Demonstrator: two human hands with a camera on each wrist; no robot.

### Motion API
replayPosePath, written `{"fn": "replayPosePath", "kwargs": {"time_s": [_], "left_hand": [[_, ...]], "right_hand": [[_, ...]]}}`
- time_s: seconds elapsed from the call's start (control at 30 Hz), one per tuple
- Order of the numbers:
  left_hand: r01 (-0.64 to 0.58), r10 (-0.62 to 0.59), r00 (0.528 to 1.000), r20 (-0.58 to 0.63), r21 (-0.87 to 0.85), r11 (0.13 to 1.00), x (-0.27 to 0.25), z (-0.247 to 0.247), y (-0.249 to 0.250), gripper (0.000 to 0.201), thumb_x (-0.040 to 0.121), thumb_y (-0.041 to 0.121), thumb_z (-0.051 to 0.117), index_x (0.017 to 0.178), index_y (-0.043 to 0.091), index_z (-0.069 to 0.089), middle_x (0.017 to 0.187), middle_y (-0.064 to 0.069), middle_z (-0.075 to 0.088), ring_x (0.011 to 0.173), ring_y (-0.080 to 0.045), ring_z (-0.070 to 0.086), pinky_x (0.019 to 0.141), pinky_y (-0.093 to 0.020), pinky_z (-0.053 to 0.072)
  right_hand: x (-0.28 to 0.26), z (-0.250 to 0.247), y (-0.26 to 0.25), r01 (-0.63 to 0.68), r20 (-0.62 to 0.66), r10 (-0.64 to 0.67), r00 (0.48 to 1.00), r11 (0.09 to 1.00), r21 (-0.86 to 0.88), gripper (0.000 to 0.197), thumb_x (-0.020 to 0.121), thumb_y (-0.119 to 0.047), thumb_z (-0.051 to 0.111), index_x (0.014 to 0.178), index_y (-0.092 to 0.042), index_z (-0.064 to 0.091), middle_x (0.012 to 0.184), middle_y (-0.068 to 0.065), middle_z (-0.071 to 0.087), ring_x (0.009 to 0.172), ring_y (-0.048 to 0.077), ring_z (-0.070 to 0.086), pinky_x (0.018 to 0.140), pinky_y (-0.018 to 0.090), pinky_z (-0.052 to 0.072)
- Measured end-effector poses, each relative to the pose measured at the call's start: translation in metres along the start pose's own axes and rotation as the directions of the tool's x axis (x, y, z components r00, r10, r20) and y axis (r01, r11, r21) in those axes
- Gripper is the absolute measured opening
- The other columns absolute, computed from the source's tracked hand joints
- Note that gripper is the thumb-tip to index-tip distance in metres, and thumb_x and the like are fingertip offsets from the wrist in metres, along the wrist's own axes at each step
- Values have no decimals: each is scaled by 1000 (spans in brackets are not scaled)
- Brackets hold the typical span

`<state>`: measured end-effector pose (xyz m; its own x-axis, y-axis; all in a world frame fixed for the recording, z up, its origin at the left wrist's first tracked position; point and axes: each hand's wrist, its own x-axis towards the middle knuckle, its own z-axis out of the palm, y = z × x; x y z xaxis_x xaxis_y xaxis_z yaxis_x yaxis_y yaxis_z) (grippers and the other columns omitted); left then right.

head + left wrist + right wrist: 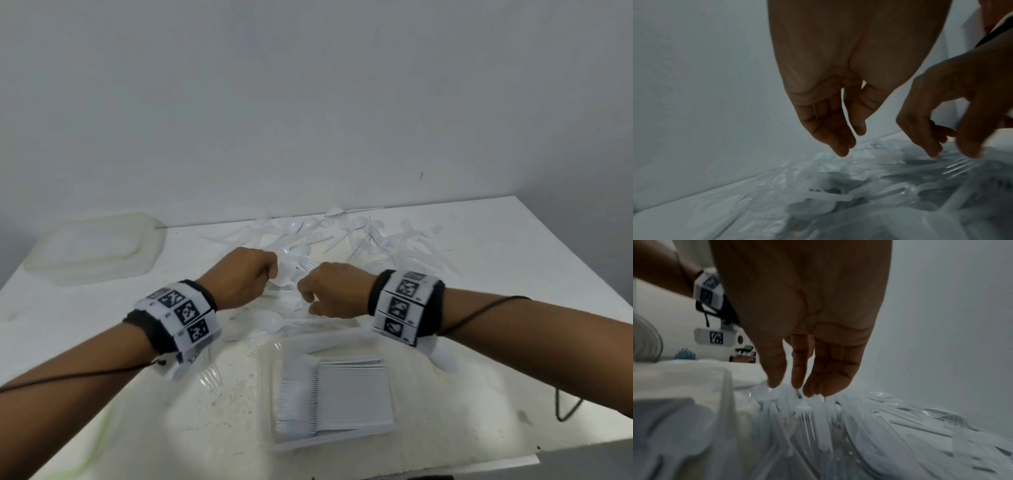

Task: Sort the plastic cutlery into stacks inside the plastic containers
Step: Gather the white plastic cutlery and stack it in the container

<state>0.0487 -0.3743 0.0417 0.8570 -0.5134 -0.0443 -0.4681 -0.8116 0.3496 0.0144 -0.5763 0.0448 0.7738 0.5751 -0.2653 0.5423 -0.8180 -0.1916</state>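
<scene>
Loose clear and white plastic cutlery [342, 236] lies in a pile mid-table. Both hands hover over its near edge. My left hand [270, 274] hangs with fingers relaxed and holds nothing; in the left wrist view its fingertips [840, 151] are just above the pile [859, 186]. My right hand [305, 298] points down, and its fingertips [807, 392] touch the cutlery [859, 418] without closing on a piece. A clear container [270, 394] near me holds a neat stack of white cutlery [346, 394].
A second, cloudy plastic container [92, 246] sits at the back left of the white table [496, 274]. A white spoon [270, 322] and a clear fork [212, 377] lie loose near the front container. A black cable [565, 407] trails at right. A wall stands behind.
</scene>
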Motion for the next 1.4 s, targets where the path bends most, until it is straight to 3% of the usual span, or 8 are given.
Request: {"fn": "replayPosePath", "kwargs": {"time_s": [0.17, 0.4, 0.53, 0.67, 0.93, 1.03, 1.17, 1.4], "left_hand": [[67, -70, 997, 30, 88, 994, 18, 3, -24, 22, 89, 4, 45, 90, 15, 63, 82, 2, 62, 75, -16, 53, 67, -24, 38], [146, -156, 983, 96, 98, 984, 31, 12, -41, 25, 87, 3, 46, 104, 12, 62, 102, -4, 64, 87, -17, 50, 76, -24, 38], [136, -144, 984, 106, 77, 988, 39, 17, -38, 24, 89, 12, 55, 112, 19, 57, 101, -3, 53, 88, -20, 52, 81, -27, 42], [92, -103, 988, 113, 101, 991, 41, 19, -37, 20, 89, 16, 57, 109, 20, 57, 102, -2, 49, 85, -20, 50, 81, -30, 43], [170, -181, 981, 74, 136, 976, 39, 5, -59, 17, 91, 9, 50, 104, 12, 61, 97, -2, 55, 86, -18, 48, 79, -26, 39], [181, -191, 979, 65, 141, 973, 35, 1, -69, 18, 90, 7, 49, 101, 11, 62, 99, -4, 61, 86, -18, 48, 78, -26, 38], [237, -244, 969, 38, 129, 963, 30, -6, -84, 23, 87, 1, 46, 97, 12, 63, 103, -6, 63, 91, -21, 52, 82, -29, 42], [278, -278, 961, -10, 64, 958, 25, -14, -102, 25, 84, -2, 47, 93, 13, 65, 103, -7, 68, 94, -23, 58, 83, -29, 45]], "right_hand": [[28, 9, -15, 109, 203, -75, 976, 981, -159, 28, 86, -36, 68, 92, -11, 57, 90, 4, 60, 80, 22, 54, 65, 30, 46], [34, 10, -16, 111, 217, -65, 974, 972, -206, 20, 88, -20, 65, 82, -15, 46, 66, -2, 37, 65, 18, 43, 55, 25, 37], [33, 8, -15, 89, 203, -52, 978, 979, -181, 13, 89, -13, 58, 81, -12, 47, 67, 0, 42, 61, 18, 43, 50, 22, 32], [26, 2, -5, 8, 165, -9, 986, 1000, 8, 10, 85, -12, 62, 82, -3, 58, 81, 11, 62, 69, 20, 51, 56, 25, 40], [13, -27, 43, -181, 107, 150, 983, 887, 424, 6, 89, -4, 59, 85, -7, 55, 75, 9, 67, 62, 20, 59, 57, 28, 53], [23, -24, 49, -197, 39, 196, 980, 908, 371, 4, 89, -9, 58, 92, -11, 57, 70, -4, 61, 67, 13, 55, 58, 21, 42], [45, -13, 42, -180, 6, 183, 983, 958, 223, 16, 90, -16, 57, 103, -7, 61, 95, 2, 59, 88, 20, 53, 71, 27, 41], [76, 9, 22, -184, 76, 181, 981, 982, 35, 32, 91, -24, 52, 65, -15, 35, 69, 2, 44, 67, 23, 50, 63, 30, 44]]}}
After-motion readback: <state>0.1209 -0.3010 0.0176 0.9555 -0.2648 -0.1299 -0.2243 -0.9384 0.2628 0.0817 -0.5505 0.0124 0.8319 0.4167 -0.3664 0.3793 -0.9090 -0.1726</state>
